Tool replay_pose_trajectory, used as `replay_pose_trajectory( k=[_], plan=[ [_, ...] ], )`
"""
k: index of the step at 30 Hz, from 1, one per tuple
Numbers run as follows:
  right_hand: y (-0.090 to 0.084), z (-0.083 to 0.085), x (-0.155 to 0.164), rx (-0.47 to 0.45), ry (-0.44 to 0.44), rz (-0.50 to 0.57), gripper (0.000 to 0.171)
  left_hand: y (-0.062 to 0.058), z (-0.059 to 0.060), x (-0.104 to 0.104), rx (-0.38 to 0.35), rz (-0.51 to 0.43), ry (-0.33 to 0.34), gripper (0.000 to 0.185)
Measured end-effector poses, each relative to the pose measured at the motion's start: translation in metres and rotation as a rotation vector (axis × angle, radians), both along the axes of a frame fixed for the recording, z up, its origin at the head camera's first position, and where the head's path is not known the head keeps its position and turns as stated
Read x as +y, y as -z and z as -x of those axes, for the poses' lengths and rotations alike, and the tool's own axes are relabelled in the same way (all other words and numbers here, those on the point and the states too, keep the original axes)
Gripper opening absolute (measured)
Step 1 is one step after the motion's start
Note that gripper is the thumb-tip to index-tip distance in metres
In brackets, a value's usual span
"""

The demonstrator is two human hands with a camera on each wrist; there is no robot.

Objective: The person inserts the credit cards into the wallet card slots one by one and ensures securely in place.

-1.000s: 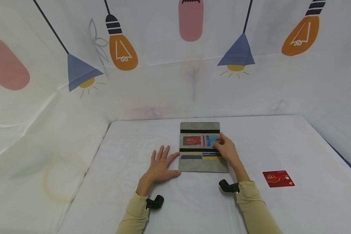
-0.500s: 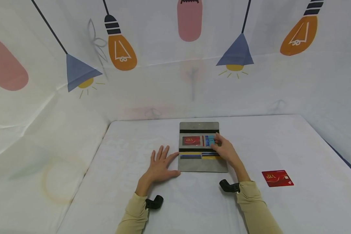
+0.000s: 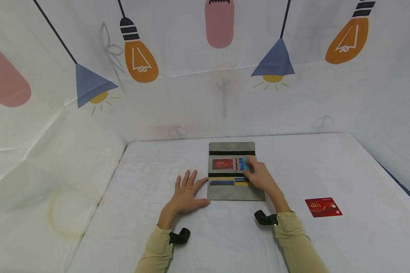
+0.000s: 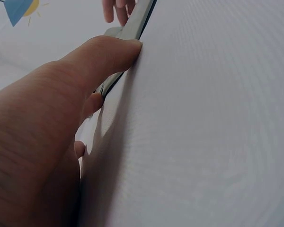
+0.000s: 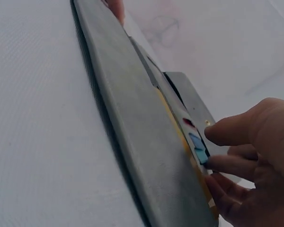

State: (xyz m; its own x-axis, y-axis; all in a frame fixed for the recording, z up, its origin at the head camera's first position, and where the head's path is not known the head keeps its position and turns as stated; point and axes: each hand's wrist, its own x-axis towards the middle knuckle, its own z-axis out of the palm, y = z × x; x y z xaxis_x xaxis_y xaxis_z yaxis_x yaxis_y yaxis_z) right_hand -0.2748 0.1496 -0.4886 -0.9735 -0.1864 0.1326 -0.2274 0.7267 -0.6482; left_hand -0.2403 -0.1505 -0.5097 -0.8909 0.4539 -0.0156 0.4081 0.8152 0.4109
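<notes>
A grey wallet [image 3: 235, 195] lies unfolded on the table, its upper part bearing a clear window with a red VIP card [image 3: 222, 164]. Right of that window, a blue card [image 3: 241, 163] shows in a slot. My right hand [image 3: 261, 177] reaches over the wallet's right side, a fingertip at the blue card [image 5: 197, 143] and the thumb held apart in the right wrist view. Yellow and dark-blue cards [image 3: 222, 182] fill the lower slots. My left hand [image 3: 185, 199] rests on the table with fingers spread, thumb and index tips at the wallet's left edge.
Another red VIP card [image 3: 323, 207] lies on the white table [image 3: 239, 242] to the right of my right forearm. A white sheet printed with lamps [image 3: 276, 60] hangs behind the table. Black wrist cameras [image 3: 180, 236] are strapped at both sleeves.
My right hand has moved left over the wallet, from the blue card's right end further across it. My left hand stays at the wallet's left edge.
</notes>
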Motion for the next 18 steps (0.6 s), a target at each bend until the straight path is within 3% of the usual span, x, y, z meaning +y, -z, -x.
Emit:
replay_pose_trajectory(
  k=[5, 18],
  plan=[
    [0.001, -0.002, 0.002, -0.003, -0.029, -0.029, 0.055, -0.001, 0.000, 0.000, 0.002, -0.005, 0.000, 0.075],
    [-0.001, -0.004, 0.011, -0.133, -0.111, 0.055, 0.065, 0.000, -0.001, 0.000, 0.005, -0.009, -0.002, 0.076]
  ],
)
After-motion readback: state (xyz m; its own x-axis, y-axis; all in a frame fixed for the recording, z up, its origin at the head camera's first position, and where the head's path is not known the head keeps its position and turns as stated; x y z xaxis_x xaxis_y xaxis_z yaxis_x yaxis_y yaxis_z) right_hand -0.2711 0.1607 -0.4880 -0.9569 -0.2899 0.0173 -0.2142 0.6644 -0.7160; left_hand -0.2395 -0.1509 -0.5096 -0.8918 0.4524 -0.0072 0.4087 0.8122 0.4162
